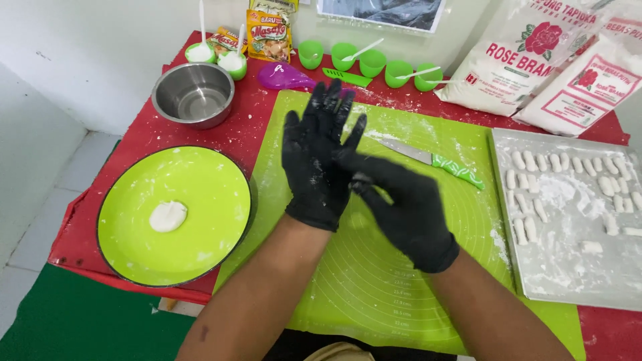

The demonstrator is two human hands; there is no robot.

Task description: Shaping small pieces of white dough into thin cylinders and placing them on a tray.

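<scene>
Both hands in black gloves over the green silicone mat [374, 281]: left hand [319, 160] flat, fingers spread, pointing 12 o'clock; right hand [401, 204] pressed across its palm, long axis toward 10 o'clock. Can't tell if anything's pinched between them. Soft white dough lump [167, 216] sits on the round lime plate [200, 180] at 9 o'clock; floured tray [568, 267] at 3 o'clock.

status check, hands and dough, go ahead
Left hand open, palm flat. Right hand fingers pressed on left palm, dough hidden between. Knife on mat behind hands.
</scene>
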